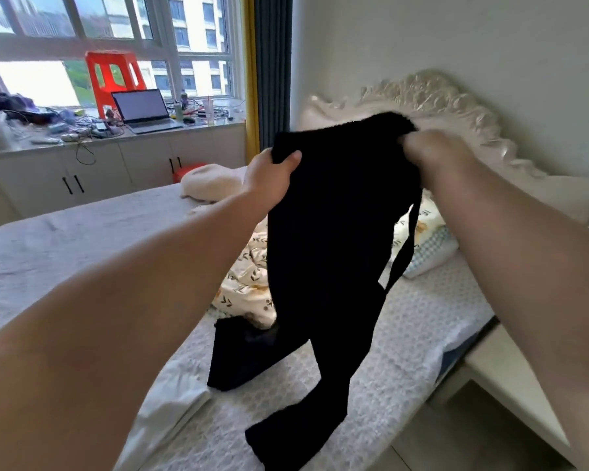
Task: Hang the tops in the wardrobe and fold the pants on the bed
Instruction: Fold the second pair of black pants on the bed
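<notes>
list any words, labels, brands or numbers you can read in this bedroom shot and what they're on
No text can be read anywhere in this view.
laptop: the screen is lit, but anything on it is too blurred to read.
bottles on the window ledge: labels too small to read.
black pants: no tag or print shows.

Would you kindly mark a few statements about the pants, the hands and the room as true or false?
1. The left hand and right hand both grip the black pants at the waistband. True.
2. The pants lie folded flat on the bed. False: they hang from the hands above it.
3. The laptop on the window counter is closed. False: its lid is open.
4. A red stool stands on that counter. True.
</notes>
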Demonstrator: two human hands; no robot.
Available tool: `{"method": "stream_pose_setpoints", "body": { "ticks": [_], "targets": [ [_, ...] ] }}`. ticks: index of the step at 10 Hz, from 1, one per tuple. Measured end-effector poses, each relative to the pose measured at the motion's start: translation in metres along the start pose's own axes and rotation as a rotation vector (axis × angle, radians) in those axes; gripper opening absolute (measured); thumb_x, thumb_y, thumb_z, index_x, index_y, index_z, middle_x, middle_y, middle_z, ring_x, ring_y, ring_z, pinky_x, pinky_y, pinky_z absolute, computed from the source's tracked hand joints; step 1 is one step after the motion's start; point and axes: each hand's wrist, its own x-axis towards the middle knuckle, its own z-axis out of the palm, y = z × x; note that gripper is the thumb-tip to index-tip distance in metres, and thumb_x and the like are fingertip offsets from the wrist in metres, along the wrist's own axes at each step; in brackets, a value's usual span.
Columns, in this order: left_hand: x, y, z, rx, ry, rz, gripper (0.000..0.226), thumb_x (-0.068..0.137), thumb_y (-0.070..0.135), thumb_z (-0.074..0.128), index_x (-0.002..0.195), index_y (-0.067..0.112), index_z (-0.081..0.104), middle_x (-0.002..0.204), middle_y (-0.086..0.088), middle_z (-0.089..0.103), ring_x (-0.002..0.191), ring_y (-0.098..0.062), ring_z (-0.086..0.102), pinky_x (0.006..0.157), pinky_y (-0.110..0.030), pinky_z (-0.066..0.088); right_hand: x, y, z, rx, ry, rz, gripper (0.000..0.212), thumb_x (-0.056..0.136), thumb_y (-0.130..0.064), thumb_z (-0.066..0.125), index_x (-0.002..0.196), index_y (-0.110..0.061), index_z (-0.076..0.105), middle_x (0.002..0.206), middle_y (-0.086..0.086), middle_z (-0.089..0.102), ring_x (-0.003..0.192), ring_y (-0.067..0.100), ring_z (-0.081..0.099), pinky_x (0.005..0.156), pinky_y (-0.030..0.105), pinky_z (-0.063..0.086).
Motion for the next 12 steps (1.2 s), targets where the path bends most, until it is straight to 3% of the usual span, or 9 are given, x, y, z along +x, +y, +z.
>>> {"method": "stream_pose_setpoints", "body": {
  "ticks": [1,2,4,6,8,9,10,11,12],
  "targets": [
    [-0.015,-0.037,0.015,-0.055,-0.007,-0.137,0.034,0.09,0.04,0.057,0.115,0.017,0.063,0.106,-0.005,0.068,0.099,-0.026,0.064,0.094,-0.043,0.05,-0.009,0.04,0.038,-0.015,-0.087,0.141,0.027,0.095,-0.011,0.042,0.069,-0.019,0.038,0.104,0.008,0.047,0.077,0.015,0.049,0.079,0.029,0.047],
    [-0.033,-0.061,0.029,-0.126,-0.03,-0.245,0.029,0.093,0.04,0.054,0.113,0.022,0.062,0.107,-0.001,0.067,0.099,-0.022,0.064,0.094,-0.043,0.05,-0.021,0.052,0.059,0.004,-0.218,0.321,0.01,0.094,-0.005,0.039,0.098,-0.011,0.046,0.1,0.015,0.052,0.072,0.024,0.052,0.055,0.03,0.047],
    [-0.047,-0.077,0.04,-0.231,0.097,-0.233,0.009,0.092,0.034,0.059,0.096,0.026,0.058,0.107,-0.006,0.068,0.1,-0.025,0.064,0.096,-0.044,0.048,-0.028,0.059,0.078,0.272,-0.286,0.455,0.008,0.093,-0.011,0.044,0.092,-0.016,0.051,0.078,0.004,0.047,0.064,0.015,0.049,0.039,0.017,0.044],
    [-0.08,-0.087,0.051,-0.375,-0.053,-0.207,0.056,0.076,0.053,0.061,0.12,0.02,0.053,0.113,-0.004,0.063,0.111,-0.026,0.06,0.103,-0.047,0.044,-0.031,0.083,0.083,0.401,-0.299,0.579,0.022,0.097,-0.012,0.037,0.078,-0.014,0.048,0.07,0.004,0.047,0.055,0.014,0.047,0.029,0.013,0.036],
    [-0.102,-0.111,0.048,0.109,-0.209,0.017,0.112,0.069,0.034,0.083,0.149,0.032,0.005,0.142,-0.005,0.04,0.129,-0.017,0.041,0.106,-0.033,0.036,-0.031,0.105,0.09,0.499,-0.259,0.712,0.017,0.098,-0.015,0.039,0.11,-0.013,0.051,0.102,0.01,0.05,0.071,0.025,0.051,0.025,0.021,0.04],
    [-0.094,-0.117,0.05,0.204,-0.129,-0.072,0.103,0.074,0.024,0.08,0.15,0.027,0.011,0.141,-0.007,0.044,0.129,-0.022,0.043,0.101,-0.029,0.035,-0.035,0.113,0.091,0.447,-0.315,0.699,0.012,0.099,-0.014,0.036,0.102,-0.009,0.046,0.09,0.01,0.047,0.07,0.026,0.05,0.028,0.023,0.043],
    [-0.075,-0.127,0.047,0.288,-0.096,-0.202,0.065,0.075,0.022,0.079,0.132,0.019,0.047,0.125,-0.002,0.056,0.118,-0.021,0.053,0.097,-0.029,0.04,-0.034,0.126,0.084,0.225,-0.461,0.665,0.011,0.094,-0.011,0.041,0.096,-0.007,0.051,0.081,0.011,0.051,0.064,0.024,0.055,0.043,0.03,0.053],
    [-0.067,-0.133,0.047,0.291,-0.189,-0.27,0.048,0.074,0.017,0.08,0.117,0.016,0.059,0.105,0.003,0.06,0.103,-0.017,0.057,0.095,-0.032,0.044,-0.022,0.139,0.067,-0.189,-0.597,0.59,0.014,0.093,-0.02,0.049,0.102,-0.01,0.052,0.08,0.007,0.053,0.046,0.013,0.057,0.037,0.018,0.046],
    [-0.059,-0.144,0.051,0.178,-0.228,-0.332,0.047,0.072,0.008,0.08,0.114,0.014,0.061,0.099,0.003,0.064,0.102,-0.02,0.062,0.095,-0.033,0.047,0.004,0.158,0.057,-0.414,-0.661,0.471,0.038,0.093,-0.028,0.053,0.125,-0.008,0.048,0.101,0.008,0.049,0.076,0.018,0.057,0.065,0.027,0.05]
  ]
}}
